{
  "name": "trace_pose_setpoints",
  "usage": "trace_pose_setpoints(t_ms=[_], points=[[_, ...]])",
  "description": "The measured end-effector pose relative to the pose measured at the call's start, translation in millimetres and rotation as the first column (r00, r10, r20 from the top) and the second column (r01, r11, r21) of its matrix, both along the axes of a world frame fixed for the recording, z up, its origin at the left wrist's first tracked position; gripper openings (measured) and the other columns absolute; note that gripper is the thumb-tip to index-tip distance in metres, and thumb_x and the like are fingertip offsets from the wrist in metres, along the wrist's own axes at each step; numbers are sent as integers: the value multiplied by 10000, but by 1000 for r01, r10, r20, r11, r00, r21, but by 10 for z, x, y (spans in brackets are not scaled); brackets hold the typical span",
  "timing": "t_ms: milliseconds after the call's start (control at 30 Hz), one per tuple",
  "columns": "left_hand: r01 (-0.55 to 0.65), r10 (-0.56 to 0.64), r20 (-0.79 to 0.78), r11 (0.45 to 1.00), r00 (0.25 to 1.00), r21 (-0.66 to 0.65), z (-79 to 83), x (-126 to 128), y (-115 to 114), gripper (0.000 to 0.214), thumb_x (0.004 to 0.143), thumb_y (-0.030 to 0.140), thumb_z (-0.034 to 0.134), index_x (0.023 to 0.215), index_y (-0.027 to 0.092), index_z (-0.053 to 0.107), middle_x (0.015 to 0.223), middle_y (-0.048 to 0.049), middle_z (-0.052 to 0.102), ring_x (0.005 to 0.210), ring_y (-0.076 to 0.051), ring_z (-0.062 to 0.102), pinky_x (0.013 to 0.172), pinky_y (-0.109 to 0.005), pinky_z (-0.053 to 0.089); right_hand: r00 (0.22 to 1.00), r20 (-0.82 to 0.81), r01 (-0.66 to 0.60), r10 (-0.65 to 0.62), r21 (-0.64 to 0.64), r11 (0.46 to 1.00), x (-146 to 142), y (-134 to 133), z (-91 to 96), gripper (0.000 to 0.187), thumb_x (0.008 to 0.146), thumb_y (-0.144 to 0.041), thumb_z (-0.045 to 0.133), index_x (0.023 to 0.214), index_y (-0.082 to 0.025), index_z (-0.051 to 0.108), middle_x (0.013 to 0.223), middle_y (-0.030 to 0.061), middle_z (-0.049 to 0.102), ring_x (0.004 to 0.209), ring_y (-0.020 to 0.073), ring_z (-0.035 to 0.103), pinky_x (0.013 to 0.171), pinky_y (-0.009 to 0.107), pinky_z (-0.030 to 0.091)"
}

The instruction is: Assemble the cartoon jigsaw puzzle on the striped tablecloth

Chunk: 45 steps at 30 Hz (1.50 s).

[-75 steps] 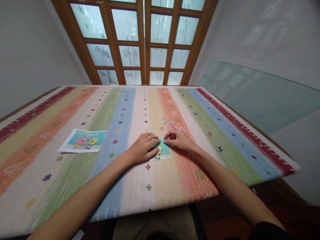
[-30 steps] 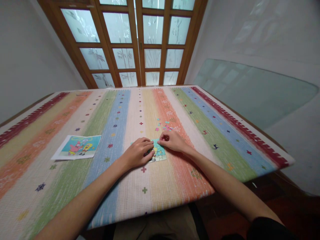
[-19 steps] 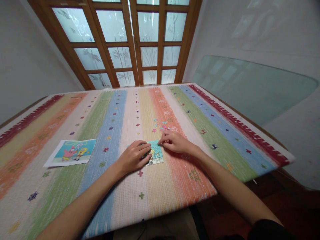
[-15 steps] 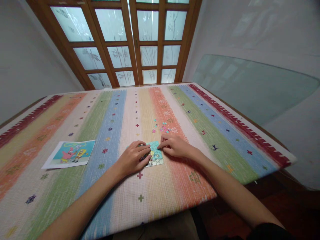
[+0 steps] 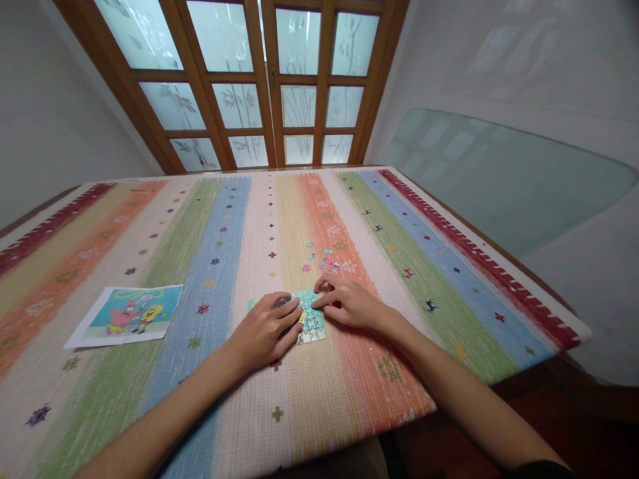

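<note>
A small teal jigsaw puzzle (image 5: 312, 322) lies partly joined on the striped tablecloth (image 5: 349, 386). My left hand (image 5: 264, 330) lies over its left half, fingers stretched flat and pressing down. My right hand (image 5: 347, 303) rests at its upper right edge, fingers curled with the fingertips on the top pieces. Whether it pinches a piece is hidden. Several loose pieces (image 5: 324, 259) in pink and teal lie scattered just beyond the puzzle.
A printed cartoon picture (image 5: 127, 314) lies flat to the left. The table's near edge and right edge (image 5: 499, 266) drop off to a dark floor. Wooden glazed doors (image 5: 279, 86) stand behind the table. A glass sheet (image 5: 499, 179) leans on the right wall.
The view has swung a little, so everything sits lower in frame. Both hands stay on the puzzle; my left fingers have flattened, and my right fingertips have shifted slightly along the top edge.
</note>
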<state>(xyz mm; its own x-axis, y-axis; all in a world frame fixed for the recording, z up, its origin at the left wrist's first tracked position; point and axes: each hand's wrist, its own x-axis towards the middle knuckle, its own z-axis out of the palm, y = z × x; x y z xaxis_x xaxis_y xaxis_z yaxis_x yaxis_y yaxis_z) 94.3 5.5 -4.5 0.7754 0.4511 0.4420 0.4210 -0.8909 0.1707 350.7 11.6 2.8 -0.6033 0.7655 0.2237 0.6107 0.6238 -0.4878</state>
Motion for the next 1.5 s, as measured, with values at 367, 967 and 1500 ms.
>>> trace_pose_setpoints(t_ms=[367,967,1500], points=[[18,-16,34,999,999,-45,62,-181,56,322,1018,256,544,1311,177,650,1291,-115,705,1216,-302,617,981,-523,568,994,-9,-109,109,-61,992,81,75,72,270,902,-118,613,1061,-213,809,1188,112,674,1028,206,651,926,378,532],[-41,40,-11,992,999,-117,145,-843,148,612,887,432,717,1441,245,536,1295,-92,699,1166,-298,636,979,-486,554,990,76,-129,120,129,983,-1,-95,-67,311,1044,-363,513,1131,-195,761,958,93,646,785,168,592,656,295,432],[-57,45,-104,991,994,-119,106,-856,122,884,848,523,741,1577,229,338,1394,-144,627,1184,-336,611,974,-503,540,1000,5,-5,5,117,993,-69,-145,-75,277,1045,-336,499,1126,-191,720,968,97,636,822,192,582,714,324,464]])
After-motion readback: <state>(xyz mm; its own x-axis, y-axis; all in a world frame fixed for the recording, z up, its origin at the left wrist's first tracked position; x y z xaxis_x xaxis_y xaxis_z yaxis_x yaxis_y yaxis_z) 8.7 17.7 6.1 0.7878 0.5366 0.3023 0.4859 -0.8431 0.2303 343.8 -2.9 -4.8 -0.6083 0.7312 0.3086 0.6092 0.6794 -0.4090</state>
